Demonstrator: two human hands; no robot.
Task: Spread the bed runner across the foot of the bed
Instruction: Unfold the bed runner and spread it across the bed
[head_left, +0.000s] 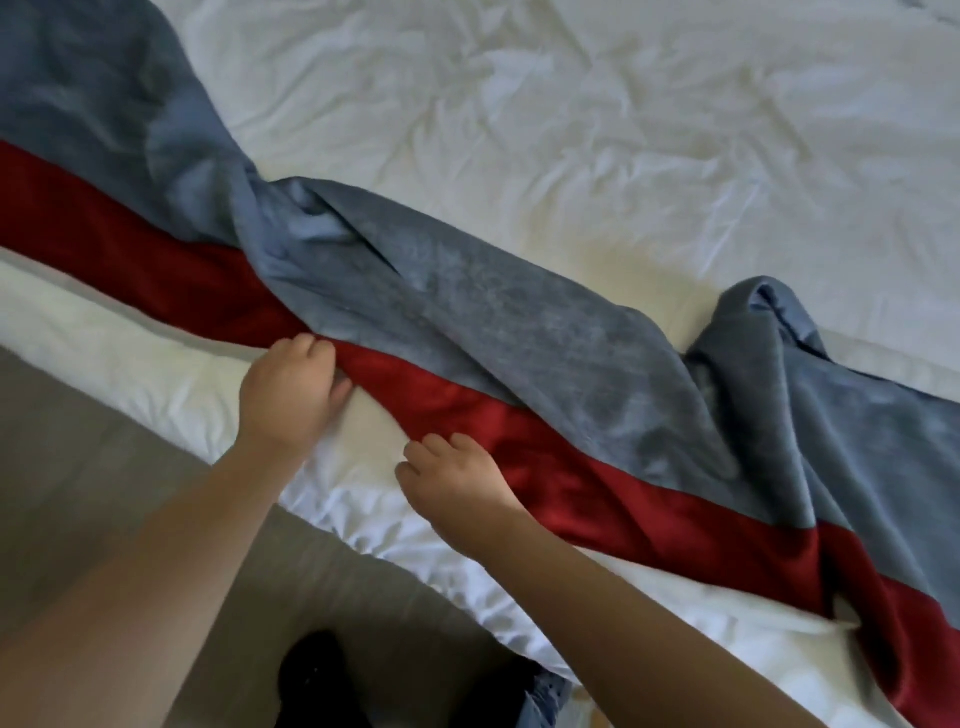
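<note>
White wrinkled duvet (623, 130) under twisted grey-and-red bed runner (467, 322) — left hand (291, 395) and right hand (457, 483) both pinching red edge, lower centre.

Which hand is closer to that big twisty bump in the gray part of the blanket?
The left hand. It grips the red edge just below the twist in the bed runner. The right hand holds the red edge farther along, lower and to the right.

Soft, even daylight; white bedding (649, 130) near overexposed, yellowish cast at centre. Shadows faint. Forearms dim at bottom edge. Slight overall softness; wide-angle bending toward edges.
</note>
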